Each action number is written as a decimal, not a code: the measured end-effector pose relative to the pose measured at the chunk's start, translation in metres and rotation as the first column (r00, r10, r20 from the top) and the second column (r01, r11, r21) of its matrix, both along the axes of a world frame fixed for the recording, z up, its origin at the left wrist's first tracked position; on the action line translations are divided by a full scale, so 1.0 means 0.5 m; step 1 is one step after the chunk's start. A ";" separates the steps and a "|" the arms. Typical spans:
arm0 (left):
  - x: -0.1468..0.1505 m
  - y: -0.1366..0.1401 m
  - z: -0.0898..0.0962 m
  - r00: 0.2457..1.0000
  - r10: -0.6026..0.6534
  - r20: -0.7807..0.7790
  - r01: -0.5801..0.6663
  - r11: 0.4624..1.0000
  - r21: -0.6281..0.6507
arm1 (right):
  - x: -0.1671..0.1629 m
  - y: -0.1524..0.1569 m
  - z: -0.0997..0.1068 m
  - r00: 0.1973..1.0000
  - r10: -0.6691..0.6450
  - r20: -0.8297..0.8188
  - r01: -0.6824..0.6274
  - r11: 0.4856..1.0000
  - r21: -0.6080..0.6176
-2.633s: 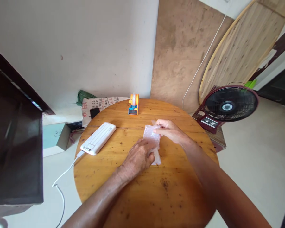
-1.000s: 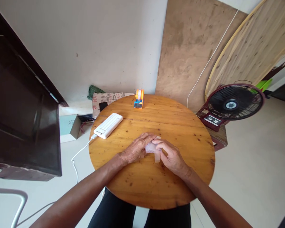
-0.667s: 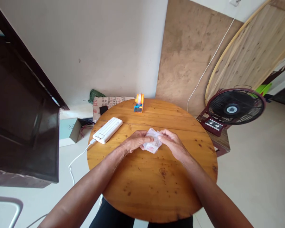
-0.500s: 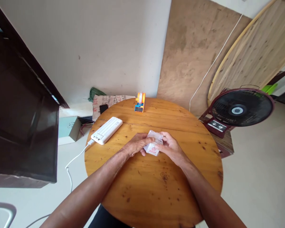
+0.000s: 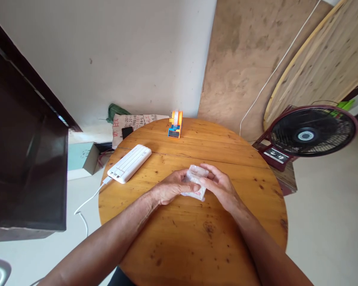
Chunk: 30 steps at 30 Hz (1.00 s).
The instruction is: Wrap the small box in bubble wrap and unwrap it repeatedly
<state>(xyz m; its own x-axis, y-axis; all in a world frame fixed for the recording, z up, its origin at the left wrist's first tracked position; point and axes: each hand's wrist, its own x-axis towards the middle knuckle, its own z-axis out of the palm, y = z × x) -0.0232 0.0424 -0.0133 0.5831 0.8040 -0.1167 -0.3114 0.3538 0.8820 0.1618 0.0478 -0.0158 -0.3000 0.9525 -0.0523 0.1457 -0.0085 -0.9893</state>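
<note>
A small package in clear plastic wrap (image 5: 197,173), whitish with a bit of red print, is between my two hands above the round wooden table (image 5: 179,246). My left hand (image 5: 174,186) grips its left side, with the thumb lying across the front. On the right side, my right hand (image 5: 219,184) is closed on the package, thumb on its face and fingers behind. The fingers under the package are partly hidden.
A white power bank (image 5: 129,163) with a cable lies at the table's left. An orange and blue tape dispenser (image 5: 175,125) stands at the far edge. Right of the table is a dark fan (image 5: 312,133); a dark cabinet (image 5: 26,159) is on the left.
The package has tilted in my hands, and my left thumb has slid lower across its front, covering most of the red print. The camera view has shifted slightly.
</note>
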 end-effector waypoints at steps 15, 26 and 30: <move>0.005 -0.002 -0.005 0.993 0.015 0.119 -0.007 0.998 -0.066 | 0.030 0.009 0.023 0.990 -0.092 0.108 0.062 0.966 0.250; 0.012 -0.013 -0.009 0.997 -0.028 0.068 0.030 0.999 -0.028 | 0.031 0.005 0.022 0.976 -0.190 0.102 0.119 0.870 0.478; 0.014 -0.009 -0.010 0.999 0.043 0.009 -0.043 0.998 -0.050 | 0.018 -0.013 0.031 0.970 -0.201 0.139 0.085 0.809 0.582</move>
